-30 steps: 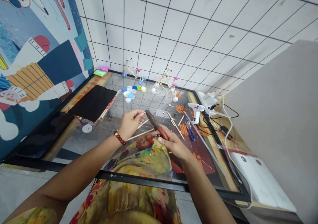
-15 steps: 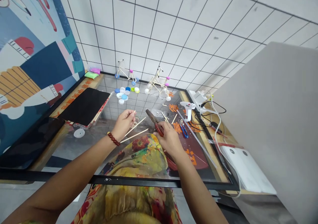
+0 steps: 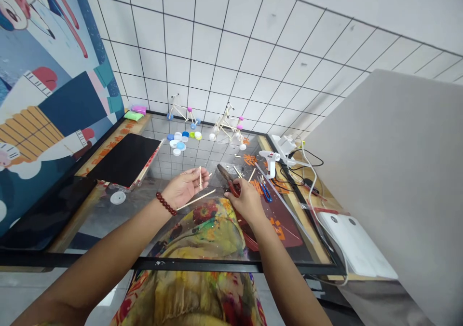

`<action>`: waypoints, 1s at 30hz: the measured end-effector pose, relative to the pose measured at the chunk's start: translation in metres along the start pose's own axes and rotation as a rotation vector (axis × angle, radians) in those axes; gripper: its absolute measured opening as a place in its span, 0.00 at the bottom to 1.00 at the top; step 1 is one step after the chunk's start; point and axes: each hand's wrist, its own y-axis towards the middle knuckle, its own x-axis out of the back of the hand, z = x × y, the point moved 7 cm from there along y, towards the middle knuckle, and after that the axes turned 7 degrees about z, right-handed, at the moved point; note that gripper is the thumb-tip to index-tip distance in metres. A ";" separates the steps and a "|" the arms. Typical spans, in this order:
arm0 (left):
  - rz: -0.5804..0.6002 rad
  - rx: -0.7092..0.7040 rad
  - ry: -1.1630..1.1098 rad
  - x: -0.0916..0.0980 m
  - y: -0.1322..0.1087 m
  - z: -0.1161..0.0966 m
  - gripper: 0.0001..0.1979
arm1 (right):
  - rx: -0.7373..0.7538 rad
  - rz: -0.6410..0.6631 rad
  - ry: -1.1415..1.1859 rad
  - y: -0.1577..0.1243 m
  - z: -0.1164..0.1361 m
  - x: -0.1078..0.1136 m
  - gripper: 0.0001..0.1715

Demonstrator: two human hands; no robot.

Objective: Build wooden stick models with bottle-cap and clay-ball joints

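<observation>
My left hand [image 3: 186, 187], palm turned up over the glass tabletop [image 3: 144, 205], pinches a short wooden stick [image 3: 200, 177] that stands upright between its fingers. A longer wooden stick [image 3: 197, 199] lies on the glass just below that hand. My right hand [image 3: 244, 200] is closed round the red handles of a pair of pliers [image 3: 227, 179], whose dark jaws point up and left toward the left hand. More loose sticks [image 3: 249, 175] lie beyond the pliers.
Two stick-and-cap bicycle models [image 3: 228, 123] and a cluster of bottle caps [image 3: 181, 140] sit near the tiled wall. A black board [image 3: 125, 158] lies at left, a white glue gun [image 3: 269, 159], blue scissors [image 3: 265, 191] and cables at right. A grey panel [image 3: 394, 181] stands at right.
My left hand turned palm up and now holds only a short stick; the long stick lies on the glass. The right hand with the pliers shifted slightly; the view tilted.
</observation>
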 end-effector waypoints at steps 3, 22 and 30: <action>-0.011 0.016 0.010 0.004 0.002 0.002 0.02 | -0.035 -0.009 0.030 0.001 -0.005 -0.002 0.23; 0.102 -0.101 0.193 -0.009 -0.001 0.003 0.13 | -0.340 -0.056 -0.437 0.002 -0.086 0.039 0.15; 0.158 -0.131 0.345 -0.014 -0.001 0.004 0.17 | 0.196 -0.147 0.181 -0.007 0.024 0.020 0.23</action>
